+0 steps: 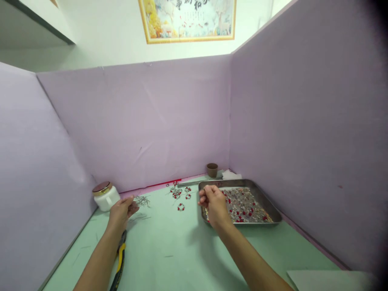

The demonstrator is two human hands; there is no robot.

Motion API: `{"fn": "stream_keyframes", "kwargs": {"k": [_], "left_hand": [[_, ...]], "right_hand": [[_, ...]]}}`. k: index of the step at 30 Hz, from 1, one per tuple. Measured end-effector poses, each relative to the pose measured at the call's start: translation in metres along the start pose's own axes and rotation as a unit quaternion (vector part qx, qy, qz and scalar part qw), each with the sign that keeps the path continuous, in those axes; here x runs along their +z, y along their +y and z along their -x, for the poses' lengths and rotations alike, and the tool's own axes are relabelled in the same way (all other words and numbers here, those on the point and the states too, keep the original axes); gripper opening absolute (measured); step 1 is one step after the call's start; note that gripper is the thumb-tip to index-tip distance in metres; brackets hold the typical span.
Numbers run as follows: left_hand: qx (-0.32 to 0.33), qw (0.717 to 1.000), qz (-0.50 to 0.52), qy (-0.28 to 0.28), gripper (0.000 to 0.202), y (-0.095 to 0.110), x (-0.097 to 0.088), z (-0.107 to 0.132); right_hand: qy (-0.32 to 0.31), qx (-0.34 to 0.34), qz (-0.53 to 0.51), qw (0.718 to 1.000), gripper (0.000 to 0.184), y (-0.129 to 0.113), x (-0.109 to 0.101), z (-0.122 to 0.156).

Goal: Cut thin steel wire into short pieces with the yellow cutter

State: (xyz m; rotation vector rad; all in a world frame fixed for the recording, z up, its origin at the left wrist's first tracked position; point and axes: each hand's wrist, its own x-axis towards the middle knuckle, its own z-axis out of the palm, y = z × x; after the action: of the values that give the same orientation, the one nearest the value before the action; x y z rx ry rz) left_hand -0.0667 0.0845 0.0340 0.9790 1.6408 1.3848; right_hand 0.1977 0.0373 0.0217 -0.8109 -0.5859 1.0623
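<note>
My left hand (123, 210) is closed on a small tangled bundle of thin wires (142, 201), whose ends stick out to the right of the fingers. Over the left edge of a metal tray (274, 208), my right hand (216, 204) is raised with its fingers pinched together; whatever may be between them is too small to make out. Many small grey, tan and red beads (242, 202) cover the tray's bottom. Between the two hands, several little rings of red and pale beads (181, 207) lie on the green table top (169, 242).
A white jar (106, 200) with a gold-rimmed lid stands behind my left hand. Pliers (120, 258) with yellow-black handles lie beside my left forearm. A brown cup (212, 169) and white paper (230, 175) are at the back. Lilac panels (145, 125) enclose three sides.
</note>
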Motion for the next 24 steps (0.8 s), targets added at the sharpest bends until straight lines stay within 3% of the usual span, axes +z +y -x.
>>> {"fn": "stream_keyframes", "kwargs": {"k": [3, 6, 11, 14, 19, 24], "left_hand": [[0.001, 0.999, -0.029, 0.025, 0.031, 0.008, 0.014, 0.000], [0.022, 0.999, -0.038, 0.019, 0.037, 0.006, 0.023, 0.031], [-0.033, 0.983, 0.045, -0.175, 0.040, -0.024, 0.054, 0.122], [-0.066, 0.965, 0.115, -0.225, 0.044, -0.038, 0.069, 0.157], [-0.084, 0.959, 0.142, -0.230, 0.019, -0.048, 0.063, 0.165], [-0.081, 0.957, 0.133, -0.244, 0.024, -0.059, 0.057, 0.171]], "right_hand": [[-0.025, 0.024, -0.009, 0.999, 0.027, 0.001, 0.005, 0.013], [-0.036, 0.049, -0.021, 0.998, 0.031, 0.002, 0.005, 0.025], [-0.032, 0.121, -0.058, 0.990, 0.037, 0.014, -0.004, 0.056], [-0.065, 0.157, -0.011, 0.985, 0.038, 0.025, -0.014, 0.081], [-0.079, 0.169, 0.060, 0.981, 0.035, 0.036, -0.033, 0.104], [-0.059, 0.195, 0.041, 0.978, 0.034, 0.041, -0.039, 0.104]]}}
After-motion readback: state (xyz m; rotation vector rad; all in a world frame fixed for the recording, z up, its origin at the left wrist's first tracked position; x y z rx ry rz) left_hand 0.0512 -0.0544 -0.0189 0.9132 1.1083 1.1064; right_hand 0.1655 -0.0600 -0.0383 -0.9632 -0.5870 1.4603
